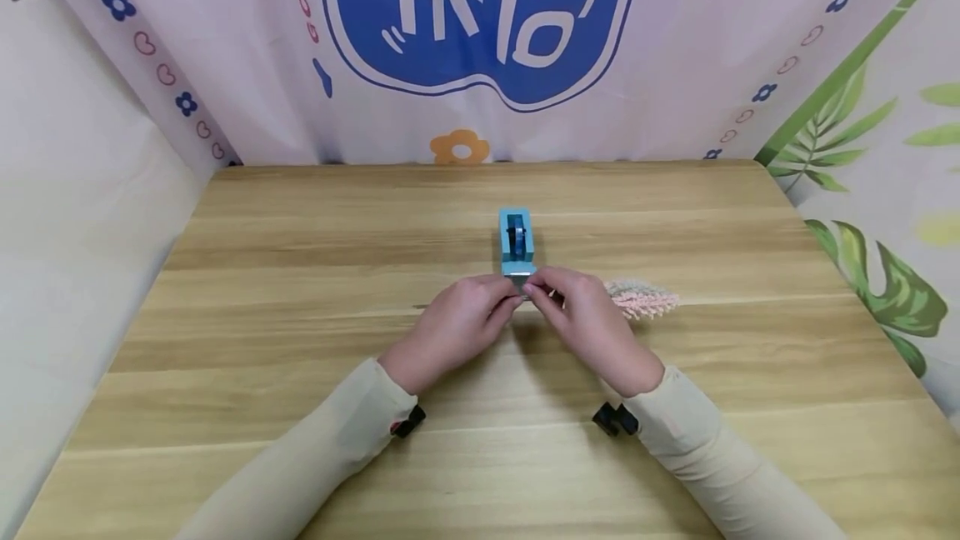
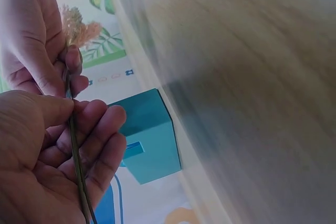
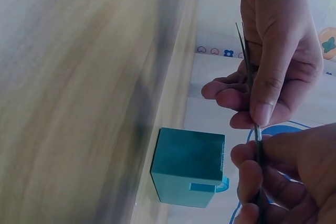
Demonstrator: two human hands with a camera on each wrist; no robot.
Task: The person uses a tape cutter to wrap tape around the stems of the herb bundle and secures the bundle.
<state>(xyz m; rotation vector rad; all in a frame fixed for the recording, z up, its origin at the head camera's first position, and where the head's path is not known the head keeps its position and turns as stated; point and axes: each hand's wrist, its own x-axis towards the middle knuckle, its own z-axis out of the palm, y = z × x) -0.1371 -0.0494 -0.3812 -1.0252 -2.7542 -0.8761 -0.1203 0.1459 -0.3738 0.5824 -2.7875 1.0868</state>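
Note:
Both hands meet at the middle of the table, just in front of a light-blue tape dispenser (image 1: 517,236). My left hand (image 1: 461,319) pinches thin green stems (image 2: 76,156) between thumb and forefinger. Close beside it, my right hand (image 1: 588,323) pinches the same stems. A short shiny strip, apparently tape, shows on the stems (image 3: 248,59) between the fingertips. Pink and whitish flower heads (image 1: 641,298) stick out to the right, past the right hand. In the right wrist view the stem ends pass beyond the left hand (image 3: 283,51). Fingers partly hide the stems.
The wood-grain table (image 1: 262,273) spreads around the hands. Behind it hangs a printed curtain (image 1: 247,65) with a blue emblem, and leaf-patterned cloth (image 1: 885,190) hangs on the right. Small black devices (image 1: 615,420) sit at both wrists.

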